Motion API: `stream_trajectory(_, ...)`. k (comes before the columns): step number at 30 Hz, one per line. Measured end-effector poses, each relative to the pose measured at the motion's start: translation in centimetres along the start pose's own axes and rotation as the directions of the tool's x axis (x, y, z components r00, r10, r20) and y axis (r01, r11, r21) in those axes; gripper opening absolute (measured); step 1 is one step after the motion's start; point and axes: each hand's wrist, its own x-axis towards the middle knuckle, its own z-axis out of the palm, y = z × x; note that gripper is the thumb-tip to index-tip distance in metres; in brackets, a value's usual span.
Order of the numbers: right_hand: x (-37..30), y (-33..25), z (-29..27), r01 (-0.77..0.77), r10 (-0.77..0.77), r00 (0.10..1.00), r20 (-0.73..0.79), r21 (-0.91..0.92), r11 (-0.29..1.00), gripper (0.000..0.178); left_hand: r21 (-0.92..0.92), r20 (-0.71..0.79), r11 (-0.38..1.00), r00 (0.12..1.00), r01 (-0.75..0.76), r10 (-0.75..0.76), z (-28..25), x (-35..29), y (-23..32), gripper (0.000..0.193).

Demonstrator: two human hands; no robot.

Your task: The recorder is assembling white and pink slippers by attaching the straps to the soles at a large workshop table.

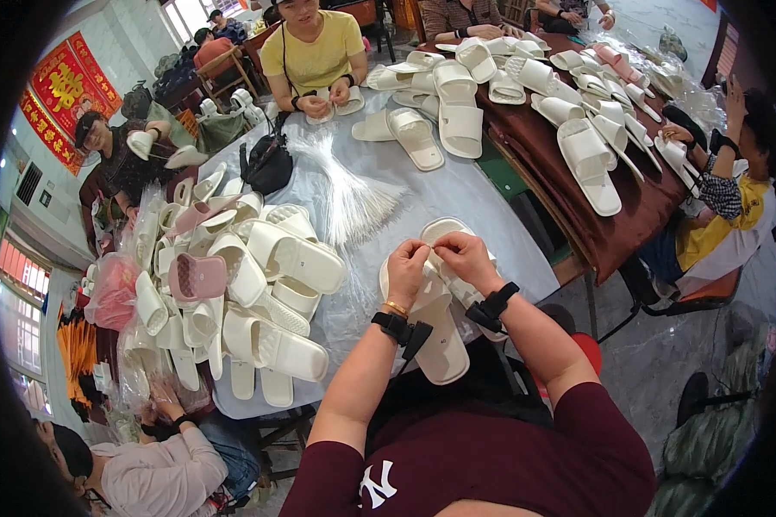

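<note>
A pair of cream slide slippers (441, 340) lies at the table's near edge, in front of me. Above their straps, my left hand (408, 272) and my right hand (466, 260) meet with thumbs and fingertips pinched together. Whatever sits between the fingertips is too small to make out. Both wrists wear black bands with small dark devices. Just beyond my hands, a bundle of thin, whitish translucent strands (353, 202) fans out across the table.
A big heap of cream slippers (276, 258), with a pink slipper (200, 277) on it, fills the table's left. More slippers (588, 164) cover the brown table at right. A black bag (267, 164) lies beyond the heap. Co-workers sit around; one in yellow (312, 52) handles slippers opposite.
</note>
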Motion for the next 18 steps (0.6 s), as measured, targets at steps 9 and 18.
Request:
stream_trajectory(9,0.2,0.5,-0.2,0.075,-0.076,0.997,-0.021,-0.059,0.995,0.012,0.105,0.048,0.994,0.998,0.024,-0.029,0.2,0.3,0.4,0.012)
stream_trajectory(18,0.6,0.9,0.8,0.206,-0.214,0.977,-0.027,-0.173,0.963,0.010,0.360,-0.014,0.930,0.996,-0.078,0.088,0.4,0.1,0.5,0.014)
